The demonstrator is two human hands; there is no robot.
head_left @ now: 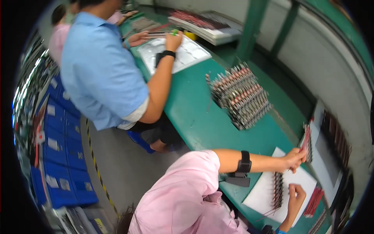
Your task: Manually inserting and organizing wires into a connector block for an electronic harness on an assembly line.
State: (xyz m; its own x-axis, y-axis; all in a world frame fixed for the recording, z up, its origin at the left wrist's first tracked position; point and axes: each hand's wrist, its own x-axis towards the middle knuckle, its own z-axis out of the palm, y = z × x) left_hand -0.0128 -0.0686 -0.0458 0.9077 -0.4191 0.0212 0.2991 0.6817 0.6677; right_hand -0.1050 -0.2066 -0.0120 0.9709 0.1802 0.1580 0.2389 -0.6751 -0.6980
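My left hand (295,159) reaches out across the bench, its fingers closed on a small bundle of thin red and metallic parts (306,142); blur hides how many. Beneath and beside it lies a white board (257,193). On that board rests a row of dark, reddish parts with metal ends (277,191), a thin red wire trailing from its near end. My right hand (297,197) hovers at the board's right side, fingers curled inward. Whatever those fingers may hold does not show. A black strap (244,162) with a grey box circles my left forearm.
A stack of metallic, reddish parts (243,95) stands on the green bench (187,113). Red strips (313,202) lie right of the board. A co-worker in a blue shirt (105,70) works over a white tray (194,56). Blue bins (58,144) line the left side.
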